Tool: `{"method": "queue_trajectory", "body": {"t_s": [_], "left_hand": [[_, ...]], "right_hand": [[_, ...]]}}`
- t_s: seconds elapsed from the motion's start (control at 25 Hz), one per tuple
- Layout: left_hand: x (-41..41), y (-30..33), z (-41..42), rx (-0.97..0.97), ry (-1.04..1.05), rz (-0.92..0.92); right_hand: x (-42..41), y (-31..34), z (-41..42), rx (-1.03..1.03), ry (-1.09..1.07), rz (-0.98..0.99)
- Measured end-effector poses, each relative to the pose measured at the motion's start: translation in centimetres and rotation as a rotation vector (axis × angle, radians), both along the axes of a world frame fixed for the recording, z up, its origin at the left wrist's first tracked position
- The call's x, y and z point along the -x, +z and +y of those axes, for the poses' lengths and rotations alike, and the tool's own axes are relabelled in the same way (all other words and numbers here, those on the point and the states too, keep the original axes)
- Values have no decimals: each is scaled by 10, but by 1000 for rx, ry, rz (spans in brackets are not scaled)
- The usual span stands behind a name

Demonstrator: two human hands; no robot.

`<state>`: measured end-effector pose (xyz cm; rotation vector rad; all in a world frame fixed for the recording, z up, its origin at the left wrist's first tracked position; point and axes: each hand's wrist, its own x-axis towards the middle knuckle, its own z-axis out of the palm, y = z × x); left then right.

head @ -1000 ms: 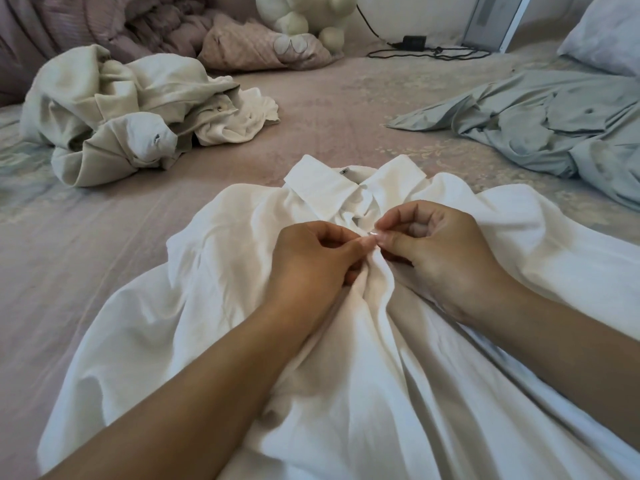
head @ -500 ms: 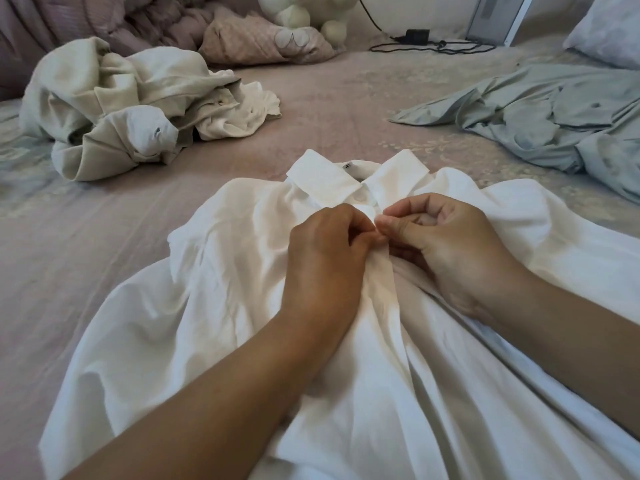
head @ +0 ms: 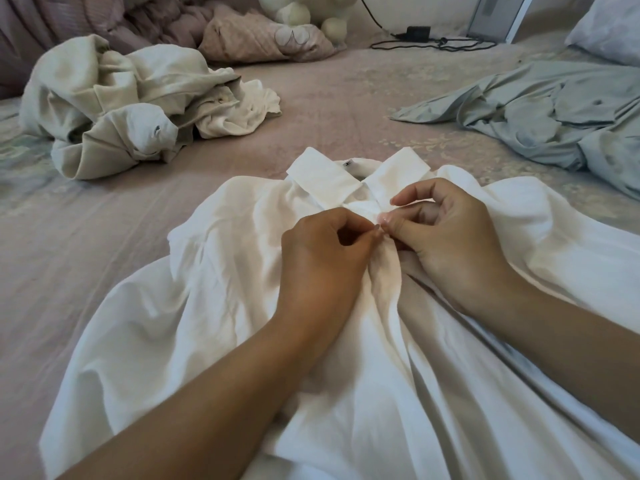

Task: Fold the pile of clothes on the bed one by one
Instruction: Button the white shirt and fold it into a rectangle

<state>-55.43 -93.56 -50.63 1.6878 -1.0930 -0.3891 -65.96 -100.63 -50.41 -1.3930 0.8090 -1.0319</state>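
Note:
A white collared shirt [head: 221, 278] lies spread on the pink bed [head: 69, 258] in front of me, collar pointing away. My left hand [head: 322, 265] pinches the shirt's front placket just below the collar. My right hand [head: 453, 237] pinches the facing edge of the placket, fingertips meeting those of the left. The fabric bunches into folds under both hands. A crumpled pile of beige clothes [head: 117, 109] sits at the back left.
A grey-green garment [head: 540, 109] lies spread at the right. Pink bedding [head: 263, 39] and a white plush toy [head: 304, 12] lie at the head of the bed. A black charger and cable [head: 420, 34] and a pillow [head: 609, 29] are at the back right.
Both hands stayed at the placket below the collar, working the fabric between their fingertips. My right hand's fingers have lifted and spread a little.

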Motion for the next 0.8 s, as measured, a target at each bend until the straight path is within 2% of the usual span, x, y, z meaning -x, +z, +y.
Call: {"method": "queue_trajectory", "body": {"t_s": [0.36,0.6,0.8], "left_hand": [[-5,8,-3,-101,-15,302],[-7,11,-6,-132,-46,595],[-12,12,-11,-117,-98,758]], "right_hand": [[-1,-6,-2,345,-63,167],[-2,-4,-3,281,-98,124],[-3,-4,-6,110,-66,19]]}}
